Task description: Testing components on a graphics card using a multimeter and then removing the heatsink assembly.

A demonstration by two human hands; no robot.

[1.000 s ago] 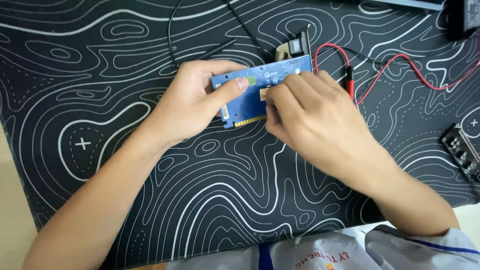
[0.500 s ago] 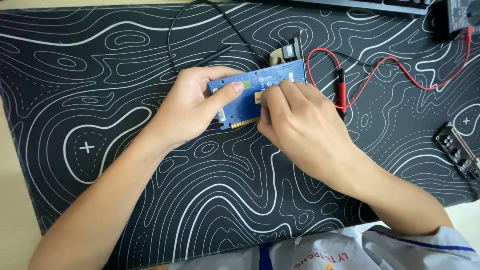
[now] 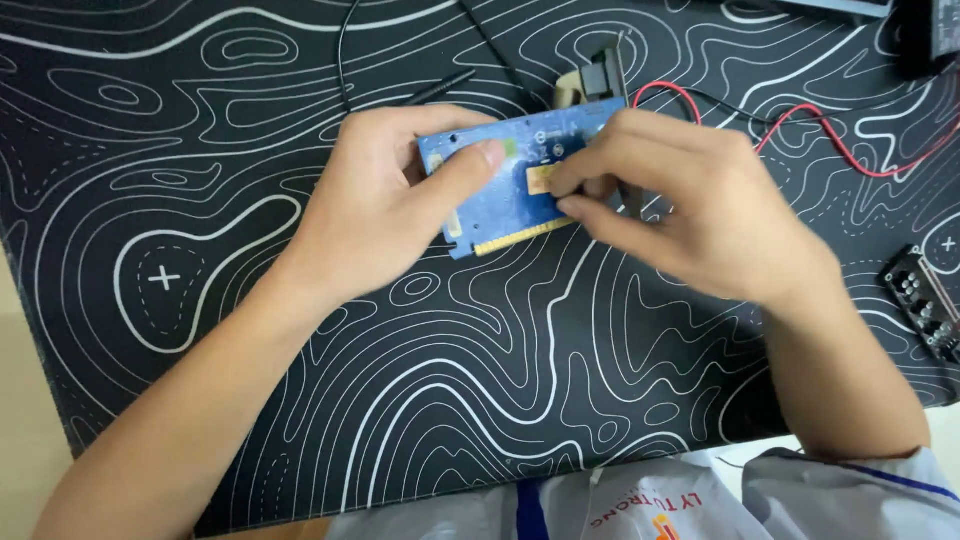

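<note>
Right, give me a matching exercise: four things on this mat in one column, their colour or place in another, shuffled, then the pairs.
Things:
1. circuit board
2. thin wire
3. mat
4. small dark module

Descriptions:
A. black with white wavy lines
B. blue, held between the left hand and right hand
C. at the right edge of the view
D. red, looping at upper right

Pairs: 1-B, 2-D, 3-A, 4-C

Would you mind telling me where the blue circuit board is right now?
In the head view, the blue circuit board sits upper centre, held between the left hand and right hand above the black patterned mat.
</note>
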